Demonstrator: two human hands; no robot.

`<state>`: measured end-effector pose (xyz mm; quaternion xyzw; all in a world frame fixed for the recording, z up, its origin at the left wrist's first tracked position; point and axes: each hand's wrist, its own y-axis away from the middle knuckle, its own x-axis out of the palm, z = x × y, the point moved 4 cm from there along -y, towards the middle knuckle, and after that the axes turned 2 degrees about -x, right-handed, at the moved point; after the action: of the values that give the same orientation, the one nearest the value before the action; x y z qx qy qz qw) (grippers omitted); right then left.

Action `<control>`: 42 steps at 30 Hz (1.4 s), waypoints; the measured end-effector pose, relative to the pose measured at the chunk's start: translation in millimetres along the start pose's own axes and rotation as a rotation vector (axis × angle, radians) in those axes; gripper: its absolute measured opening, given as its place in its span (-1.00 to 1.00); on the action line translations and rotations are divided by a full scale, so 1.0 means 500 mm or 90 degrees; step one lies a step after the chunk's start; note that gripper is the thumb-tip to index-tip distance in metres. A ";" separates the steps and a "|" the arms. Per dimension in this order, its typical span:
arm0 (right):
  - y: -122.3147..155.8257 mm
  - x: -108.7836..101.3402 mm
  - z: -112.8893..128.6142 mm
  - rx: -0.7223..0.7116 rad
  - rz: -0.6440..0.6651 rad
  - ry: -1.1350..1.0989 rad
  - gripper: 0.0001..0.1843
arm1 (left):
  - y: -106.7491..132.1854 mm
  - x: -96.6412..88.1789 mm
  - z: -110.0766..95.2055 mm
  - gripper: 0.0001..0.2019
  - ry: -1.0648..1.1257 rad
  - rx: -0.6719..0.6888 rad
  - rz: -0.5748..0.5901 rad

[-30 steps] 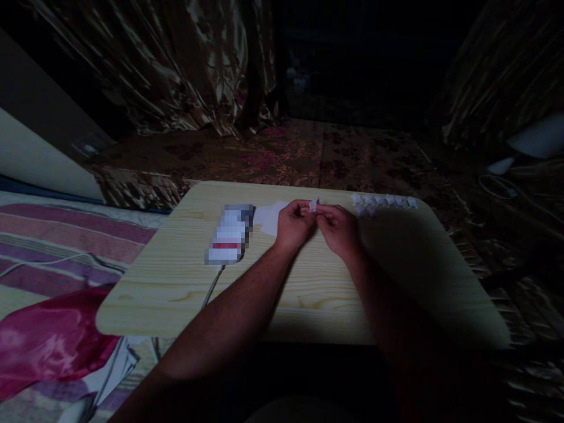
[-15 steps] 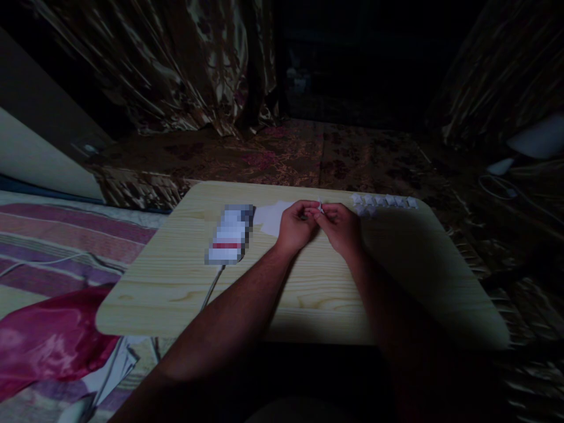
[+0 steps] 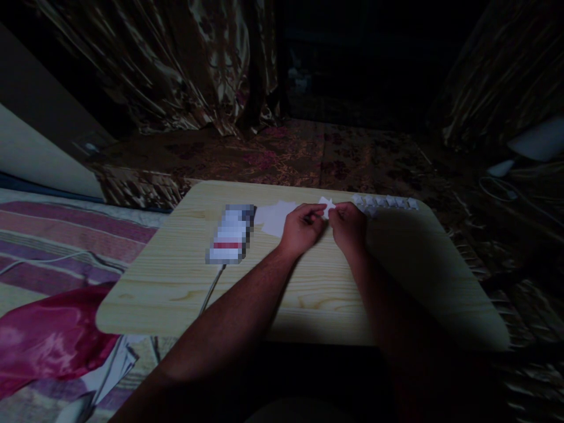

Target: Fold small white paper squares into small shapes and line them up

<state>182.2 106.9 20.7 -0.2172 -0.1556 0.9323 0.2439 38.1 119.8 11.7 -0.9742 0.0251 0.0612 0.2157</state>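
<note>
Between both hands, above the far part of the wooden table [image 3: 282, 282], is a small piece of folded white paper [image 3: 326, 205] with pointed corners. My left hand [image 3: 304, 228] pinches its left side, and my right hand [image 3: 350, 225] grips its right side with thumb and fingers. White paper sheets [image 3: 273, 217] lie flat just left of my left hand. Beyond my right hand, several small folded white paper pieces [image 3: 390, 202] sit in a row near the far right corner, partly hidden by that hand.
A phone [image 3: 231, 235], its screen blurred, lies left of the sheets with a cable [image 3: 212, 289] running toward me. A pink satin cloth [image 3: 53, 341] rests on the striped bedding at left. A white lamp [image 3: 537, 140] stands at the right. Patterned curtains [image 3: 220, 64] hang behind.
The folded paper has turned so that its flat white face and points now show. Both hands have shifted slightly right, and the right fingers have curled more around it.
</note>
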 end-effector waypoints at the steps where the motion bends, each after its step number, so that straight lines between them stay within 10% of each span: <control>1: -0.003 0.000 -0.007 0.010 -0.004 -0.014 -0.82 | -0.001 -0.004 0.001 -0.67 -0.002 -0.005 -0.027; 7: -0.012 0.004 -0.025 0.073 0.035 -0.128 -0.73 | -0.011 -0.010 0.015 -0.47 0.118 -0.098 -0.093; 18: -0.001 0.018 -0.010 0.082 0.115 -0.247 -0.71 | -0.012 -0.012 0.007 -0.69 0.236 -0.134 -0.078; 23: -0.003 0.008 0.012 -0.001 0.137 -0.215 -0.53 | -0.010 -0.009 0.003 -0.73 0.195 -0.109 -0.041; 42: -0.003 -0.001 0.017 -0.038 0.164 -0.074 -0.82 | -0.010 -0.006 0.020 -0.85 0.200 -0.174 -0.014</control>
<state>179.0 106.2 28.6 -0.1880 -0.1683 0.9618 0.1059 34.4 128.5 5.0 -0.9922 0.0395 -0.0906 0.0754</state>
